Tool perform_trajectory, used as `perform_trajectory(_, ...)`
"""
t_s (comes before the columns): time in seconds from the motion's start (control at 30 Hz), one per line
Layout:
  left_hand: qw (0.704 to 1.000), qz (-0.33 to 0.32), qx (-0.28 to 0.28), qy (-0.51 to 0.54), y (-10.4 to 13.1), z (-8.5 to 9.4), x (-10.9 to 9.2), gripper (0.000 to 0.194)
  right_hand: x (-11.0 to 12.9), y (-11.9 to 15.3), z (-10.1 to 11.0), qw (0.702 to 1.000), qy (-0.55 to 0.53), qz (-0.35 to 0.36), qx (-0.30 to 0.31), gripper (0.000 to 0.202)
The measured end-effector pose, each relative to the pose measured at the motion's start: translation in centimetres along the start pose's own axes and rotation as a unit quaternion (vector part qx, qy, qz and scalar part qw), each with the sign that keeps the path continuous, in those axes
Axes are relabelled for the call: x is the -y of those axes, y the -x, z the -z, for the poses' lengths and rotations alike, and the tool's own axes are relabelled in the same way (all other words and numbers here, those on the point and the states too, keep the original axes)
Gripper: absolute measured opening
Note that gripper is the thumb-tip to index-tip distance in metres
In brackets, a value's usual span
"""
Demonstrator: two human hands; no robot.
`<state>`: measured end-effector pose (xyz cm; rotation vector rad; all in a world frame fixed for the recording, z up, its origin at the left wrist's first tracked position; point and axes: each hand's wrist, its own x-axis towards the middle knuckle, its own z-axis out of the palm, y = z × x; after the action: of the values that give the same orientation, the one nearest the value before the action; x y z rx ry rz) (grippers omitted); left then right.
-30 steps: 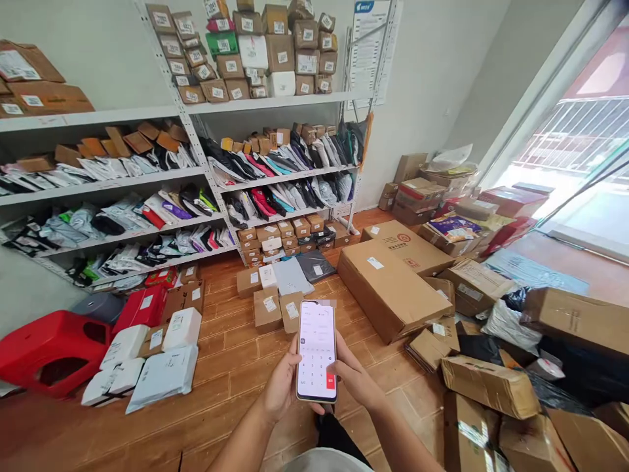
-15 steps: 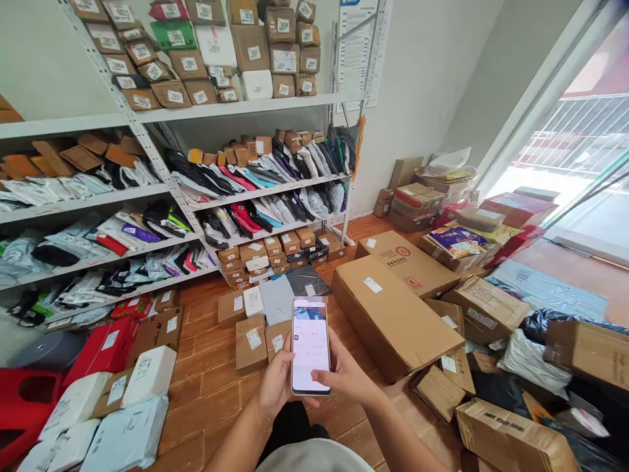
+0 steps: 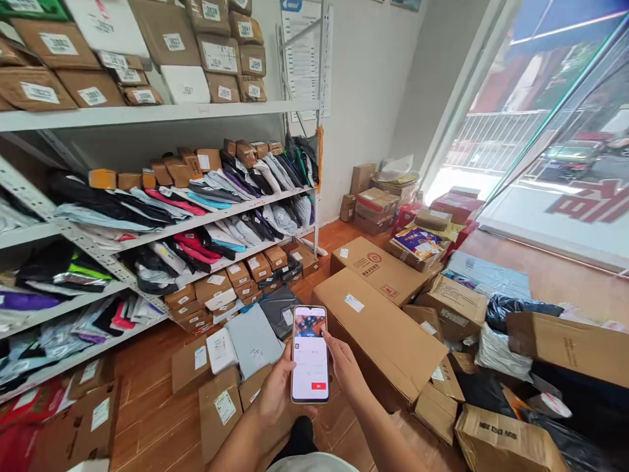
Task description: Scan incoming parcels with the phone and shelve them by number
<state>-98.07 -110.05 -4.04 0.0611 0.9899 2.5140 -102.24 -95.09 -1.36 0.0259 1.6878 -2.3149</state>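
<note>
A smartphone point(image 3: 309, 357) with a lit screen is held upright in front of me; its screen has a picture at the top and a red button low down. My left hand point(image 3: 276, 388) grips the phone's left edge, thumb on the side. At the right edge my right hand point(image 3: 344, 367) holds it too, with the thumb near the upper right of the screen. Beyond the phone lie a grey flat parcel point(image 3: 253, 341) and a dark parcel point(image 3: 278, 308) on the floor. A large cardboard box point(image 3: 378, 334) stands just right of my right hand.
White metal shelves point(image 3: 196, 113) full of labelled boxes and bagged parcels line the left wall. More cartons point(image 3: 455, 305) and bags point(image 3: 506, 354) are heaped on the wooden floor at the right. A glass door point(image 3: 565, 190) stands at the far right.
The view has swung to the right and come nearer the shelves. My right thumb has moved from the lower screen to the phone's upper right edge. The picture on the screen has changed.
</note>
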Motion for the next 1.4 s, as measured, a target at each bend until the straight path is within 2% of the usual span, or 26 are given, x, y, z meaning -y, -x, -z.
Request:
perform_trajectory(0.2,0.999,0.046,0.001,-0.010,-6.5,2.3,-3.0,0.079,1.4,-5.8,0.2,1.000,-0.007,0.003,-0.031,0.060)
perform_trajectory(0.33,0.999,0.042,-0.021,-0.001,-10.2,2.7,-4.4,0.077,1.9,-8.5,1.2,0.999,-0.011,0.003,-0.035,0.044)
perform_trajectory(0.47,0.999,0.040,-0.011,0.003,-13.8,2.5,-5.4,0.073,2.3,-11.7,3.3,1.000,0.000,0.002,-0.021,0.037)
perform_trajectory(0.57,0.998,0.056,0.004,-0.004,-16.7,2.2,-5.5,0.079,2.9,-14.5,5.3,1.000,0.009,-0.002,-0.004,0.039)
perform_trajectory(0.67,0.998,0.060,-0.010,-0.020,-19.6,1.4,-5.5,0.088,3.8,-17.3,7.4,1.000,0.020,-0.002,0.018,0.042)
perform_trajectory(0.83,0.998,0.043,-0.037,-0.020,-23.5,-0.3,-5.3,0.091,5.5,-21.2,10.5,0.997,0.036,0.009,0.064,0.048)
perform_trajectory(0.93,0.998,0.029,-0.051,-0.026,-25.1,-0.6,-4.6,0.086,6.3,-22.2,12.1,0.993,0.042,0.019,0.112,0.050)
perform_trajectory(1.0,0.996,0.026,-0.072,-0.049,-25.9,-0.7,-4.0,0.080,6.6,-22.3,13.0,0.986,0.046,0.025,0.160,0.066)
perform_trajectory(1.07,0.988,0.026,-0.098,-0.117,-26.4,-0.9,-3.8,0.074,6.5,-22.5,13.4,0.978,0.046,0.029,0.202,0.079)
perform_trajectory(1.13,0.964,0.005,-0.111,-0.241,-26.5,-1.5,-4.3,0.069,6.1,-23.0,13.4,0.974,0.043,0.041,0.218,0.084)
perform_trajectory(1.2,0.918,-0.036,-0.085,-0.385,-26.3,-2.5,-5.7,0.062,5.3,-23.8,12.9,0.974,0.039,0.071,0.211,0.092)
perform_trajectory(1.27,0.872,-0.068,-0.039,-0.483,-25.9,-3.5,-7.8,0.053,4.5,-24.9,12.0,0.974,0.040,0.113,0.195,0.101)
perform_trajectory(1.33,0.851,-0.077,-0.002,-0.520,-25.5,-4.1,-10.2,0.049,3.7,-25.8,11.1,0.971,0.050,0.157,0.172,0.101)
perform_trajectory(1.4,0.847,-0.084,0.023,-0.525,-25.0,-3.8,-12.3,0.048,3.1,-26.3,10.2,0.968,0.067,0.192,0.148,0.091)
